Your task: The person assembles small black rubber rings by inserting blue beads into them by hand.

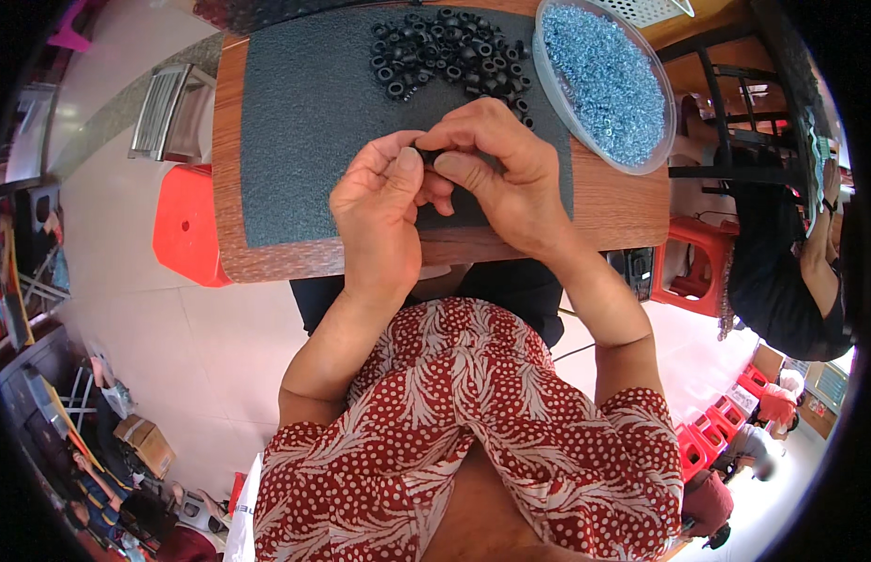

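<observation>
Above the dark grey mat (304,140), my left hand (379,192) and my right hand (510,173) meet fingertip to fingertip. Both are closed in a pinch on a small black ring-like part (430,155); the fingers cover most of it. Just beyond them lies a loose pile of small black hollow cylindrical parts (445,54), some reaching close to my right knuckles. To the right of the pile stands a round clear plastic tub (671,122), filled with tiny translucent bluish pieces (604,84).
The mat covers much of a wooden table (623,211). A white perforated basket (646,9) is at the far right. A red stool (187,225) touches the table's left side; another red stool (693,267) stands right. A person in black (782,253) sits beyond it.
</observation>
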### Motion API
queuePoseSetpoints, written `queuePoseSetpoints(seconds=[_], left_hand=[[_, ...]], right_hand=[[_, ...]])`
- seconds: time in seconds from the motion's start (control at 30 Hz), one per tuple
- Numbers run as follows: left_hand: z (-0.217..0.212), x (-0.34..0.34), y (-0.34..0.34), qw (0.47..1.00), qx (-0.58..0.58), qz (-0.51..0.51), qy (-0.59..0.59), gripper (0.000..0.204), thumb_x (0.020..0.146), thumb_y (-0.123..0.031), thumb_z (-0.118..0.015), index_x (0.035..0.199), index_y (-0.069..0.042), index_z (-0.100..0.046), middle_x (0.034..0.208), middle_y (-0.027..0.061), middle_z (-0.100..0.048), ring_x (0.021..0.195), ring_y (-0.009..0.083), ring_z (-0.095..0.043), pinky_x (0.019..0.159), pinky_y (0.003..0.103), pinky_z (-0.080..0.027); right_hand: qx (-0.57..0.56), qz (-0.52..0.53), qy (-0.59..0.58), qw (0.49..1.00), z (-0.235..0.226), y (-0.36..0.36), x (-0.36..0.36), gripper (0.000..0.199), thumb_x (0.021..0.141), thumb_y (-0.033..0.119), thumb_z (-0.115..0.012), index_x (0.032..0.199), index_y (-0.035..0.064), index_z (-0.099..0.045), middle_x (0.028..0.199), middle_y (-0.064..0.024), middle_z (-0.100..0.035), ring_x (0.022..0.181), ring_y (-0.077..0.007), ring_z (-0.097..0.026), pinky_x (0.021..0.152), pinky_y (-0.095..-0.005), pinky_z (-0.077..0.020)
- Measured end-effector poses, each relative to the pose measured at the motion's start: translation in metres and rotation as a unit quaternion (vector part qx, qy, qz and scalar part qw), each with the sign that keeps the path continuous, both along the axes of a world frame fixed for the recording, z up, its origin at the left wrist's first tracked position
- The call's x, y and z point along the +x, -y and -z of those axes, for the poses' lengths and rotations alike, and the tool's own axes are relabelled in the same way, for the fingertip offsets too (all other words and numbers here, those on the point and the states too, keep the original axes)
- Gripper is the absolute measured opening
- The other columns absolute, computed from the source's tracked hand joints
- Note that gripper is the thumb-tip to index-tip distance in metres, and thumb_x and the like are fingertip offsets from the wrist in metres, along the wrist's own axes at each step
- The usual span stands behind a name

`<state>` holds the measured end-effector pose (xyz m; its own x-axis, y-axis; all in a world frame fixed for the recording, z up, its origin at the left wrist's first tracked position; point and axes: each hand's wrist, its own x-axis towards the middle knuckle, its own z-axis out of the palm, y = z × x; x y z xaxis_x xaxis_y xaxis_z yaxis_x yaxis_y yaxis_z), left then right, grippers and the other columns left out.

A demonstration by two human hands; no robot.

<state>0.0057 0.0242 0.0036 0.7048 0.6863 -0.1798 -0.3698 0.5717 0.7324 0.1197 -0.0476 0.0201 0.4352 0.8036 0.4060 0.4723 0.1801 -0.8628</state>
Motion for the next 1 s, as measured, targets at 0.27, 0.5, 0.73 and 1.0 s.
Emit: queuePoseSetpoints(seconds=[0.27,0.5,0.73,1.0], left_hand=[[-0.001,0.000,0.006,0.998,0.024,-0.044,-0.025,0.020,0.091,-0.011,-0.052,0.104,0.004,-0.053,0.091,0.0097,-0.061,0.068,0.0133,-0.055,0.059,0.026,-0.046],[-0.004,0.002,0.004,0.998,-0.042,-0.036,-0.013,0.017,0.090,-0.008,-0.055,0.103,0.003,-0.053,0.079,0.0050,-0.058,0.061,0.0098,-0.052,0.054,0.023,-0.045],[-0.002,0.003,0.007,0.999,0.003,-0.040,-0.026,0.020,0.090,-0.008,-0.053,0.106,0.003,-0.052,0.090,0.0076,-0.060,0.074,0.0131,-0.057,0.064,0.024,-0.047],[0.001,-0.003,0.001,0.999,-0.034,0.007,0.008,0.019,0.088,-0.011,-0.057,0.101,0.004,-0.056,0.081,0.0091,-0.061,0.063,0.0123,-0.056,0.055,0.023,-0.046]], right_hand=[[0.027,0.047,0.066,0.996,0.005,0.006,-0.008,0.019,0.069,0.002,-0.065,0.087,0.0040,-0.062,0.081,-0.0058,-0.060,0.075,-0.0228,-0.054,0.070,-0.0324,-0.0415],[0.033,0.056,0.105,0.992,0.003,0.007,-0.010,0.020,0.068,0.001,-0.065,0.087,0.0043,-0.063,0.084,-0.0074,-0.060,0.077,-0.0243,-0.052,0.068,-0.0331,-0.0419],[0.059,0.089,0.257,0.961,0.004,0.005,-0.015,0.020,0.065,0.003,-0.062,0.085,0.0043,-0.061,0.085,-0.0070,-0.058,0.074,-0.0253,-0.051,0.063,-0.0348,-0.0435],[0.014,0.089,0.209,0.974,-0.007,0.015,-0.006,0.019,0.067,0.002,-0.063,0.086,0.0017,-0.059,0.083,-0.0073,-0.059,0.073,-0.0247,-0.053,0.063,-0.0331,-0.0448]])
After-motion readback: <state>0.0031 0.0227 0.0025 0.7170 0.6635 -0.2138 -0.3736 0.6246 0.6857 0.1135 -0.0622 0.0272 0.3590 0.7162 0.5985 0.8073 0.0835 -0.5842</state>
